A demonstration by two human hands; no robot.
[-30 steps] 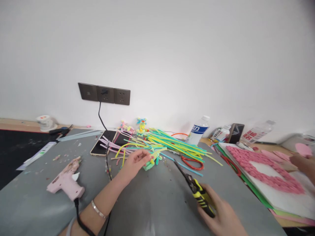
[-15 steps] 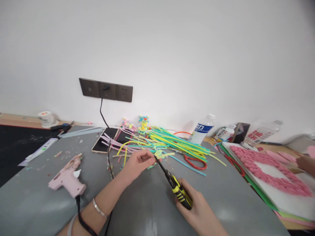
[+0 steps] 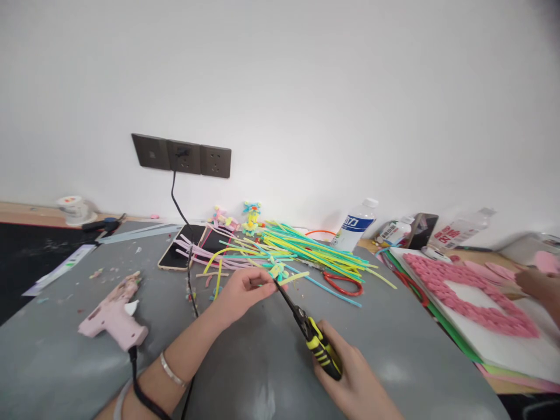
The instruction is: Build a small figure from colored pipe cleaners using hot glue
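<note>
My right hand [image 3: 350, 367] is wrapped round the yellow and black handles of long-nose pliers [image 3: 322, 353]. The pliers' dark tips reach up to the fingertips of my left hand [image 3: 247, 291], which are pinched together. At those fingertips is a small green and yellow piece [image 3: 277, 270] of soft sticks, with a pale yellow strip [image 3: 294, 278] sticking out to the right. Just behind lies a pile of yellow and teal sticks [image 3: 315, 251]. Where the fingers, plier tips and piece meet is too small to make out.
A pink glue gun [image 3: 116, 321] with a black cable lies at left. Phones [image 3: 175, 259] lie under lilac sticks. Red-handled scissors [image 3: 343, 286] and a bottle [image 3: 354, 227] stand behind right. Another person's hand [image 3: 540, 289] is by a pink braided piece [image 3: 476, 291] at far right.
The view has shifted slightly, so the surroundings sit a little further left. The small green and yellow piece has turned a little at my left fingertips; both hands keep their hold.
</note>
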